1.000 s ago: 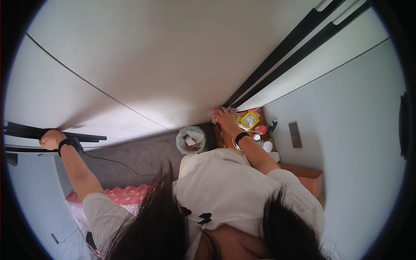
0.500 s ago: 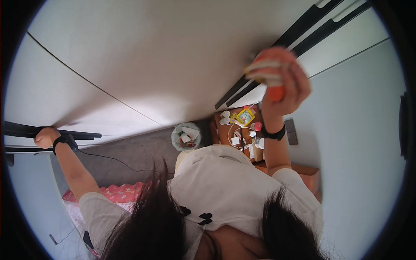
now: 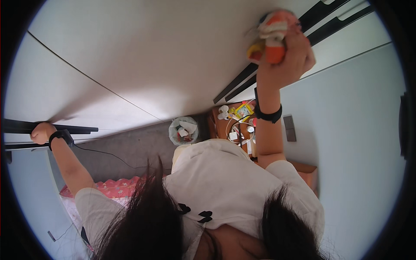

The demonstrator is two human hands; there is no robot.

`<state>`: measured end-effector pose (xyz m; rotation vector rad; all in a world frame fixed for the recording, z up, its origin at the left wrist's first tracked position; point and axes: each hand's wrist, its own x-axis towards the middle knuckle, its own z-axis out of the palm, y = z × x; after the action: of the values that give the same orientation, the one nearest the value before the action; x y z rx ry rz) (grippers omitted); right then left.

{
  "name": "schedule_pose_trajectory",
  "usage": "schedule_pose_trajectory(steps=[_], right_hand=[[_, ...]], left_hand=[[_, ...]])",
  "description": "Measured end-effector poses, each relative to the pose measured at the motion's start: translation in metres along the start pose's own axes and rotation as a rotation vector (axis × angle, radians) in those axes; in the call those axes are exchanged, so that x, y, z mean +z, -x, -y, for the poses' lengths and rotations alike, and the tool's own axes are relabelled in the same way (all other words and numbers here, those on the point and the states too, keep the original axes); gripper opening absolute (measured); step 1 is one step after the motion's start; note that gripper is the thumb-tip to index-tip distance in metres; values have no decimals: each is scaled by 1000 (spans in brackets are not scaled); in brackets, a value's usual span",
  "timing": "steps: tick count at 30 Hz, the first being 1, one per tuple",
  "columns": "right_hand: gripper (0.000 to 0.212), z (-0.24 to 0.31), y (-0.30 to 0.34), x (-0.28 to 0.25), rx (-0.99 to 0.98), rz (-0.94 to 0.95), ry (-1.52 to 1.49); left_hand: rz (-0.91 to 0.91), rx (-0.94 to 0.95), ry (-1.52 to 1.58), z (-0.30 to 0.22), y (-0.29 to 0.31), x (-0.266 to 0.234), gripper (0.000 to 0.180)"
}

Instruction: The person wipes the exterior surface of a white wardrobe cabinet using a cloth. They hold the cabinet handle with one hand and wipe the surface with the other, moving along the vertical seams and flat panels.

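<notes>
Head view: I see pale doors (image 3: 143,56), grey floor (image 3: 117,154) and a brown worktop (image 3: 222,127); my right grip (image 3: 289,67) clutches a red-and-white cloth (image 3: 277,28), bunched in its fingers (image 3: 299,42); my left grip (image 3: 42,133) clasps a black handle (image 3: 80,129).

Below the right hand (image 3: 291,58), that wooden tabletop (image 3: 221,126) carries white tubs (image 3: 223,112) and a yellow packet (image 3: 244,111); leftward, grey floor (image 3: 125,149) bears a bin (image 3: 174,134).

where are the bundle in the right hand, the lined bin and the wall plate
Bundle (image 3: 276,38): head view, middle
Lined bin (image 3: 172,132): head view, left rim edge
Wall plate (image 3: 289,128): head view, centre of face
</notes>
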<state>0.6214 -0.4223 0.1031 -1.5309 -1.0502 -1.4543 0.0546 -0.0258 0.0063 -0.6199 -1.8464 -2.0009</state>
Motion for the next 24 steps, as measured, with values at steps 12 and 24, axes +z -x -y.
schedule_pose_trajectory(steps=[12, 24], right_hand=[[44, 3, 179, -23, 19, 614, -80], [33, 2, 209, -34, 190, 736, -485]], left_hand=[[-39, 11, -53, 9, -5, 10, 45], [-59, 21, 25, 20, -6, 23, 44]])
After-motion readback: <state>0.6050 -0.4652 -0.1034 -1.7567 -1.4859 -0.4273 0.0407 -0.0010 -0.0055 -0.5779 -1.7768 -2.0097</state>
